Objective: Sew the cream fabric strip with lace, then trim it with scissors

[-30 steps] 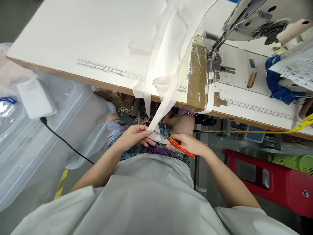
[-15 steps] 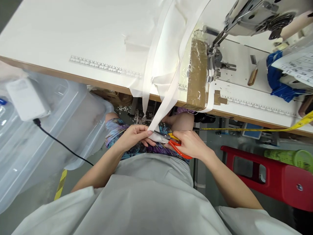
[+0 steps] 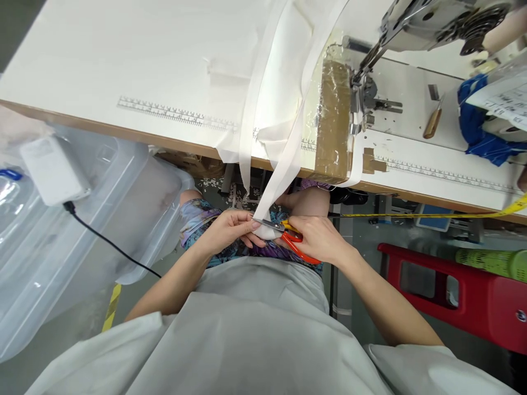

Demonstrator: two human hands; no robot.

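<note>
Over my lap, my left hand [image 3: 236,229] pinches the end of a white fabric strip [image 3: 276,184] between thumb and fingers. My right hand [image 3: 319,238] grips scissors [image 3: 297,248] with red and yellow-orange handles. Their blades lie across the strip, right beside my left fingertips, and look closed or nearly so. From my hands the strip runs up over the table edge to more white fabric [image 3: 284,71] on the tabletop. A second narrow strip end [image 3: 245,170] hangs over the edge to the left.
A sewing machine [image 3: 428,27] stands at the upper right of the white table [image 3: 164,49], near a wooden-handled tool [image 3: 434,120] and blue cloth [image 3: 473,131]. Clear plastic bins [image 3: 135,181] bearing a white power bank-like box [image 3: 55,170] are at left. A red stool [image 3: 473,291] is at right.
The scissor blades have come closer together across the strip. Both hands stay in nearly the same place, and the camera view has shifted slightly.
</note>
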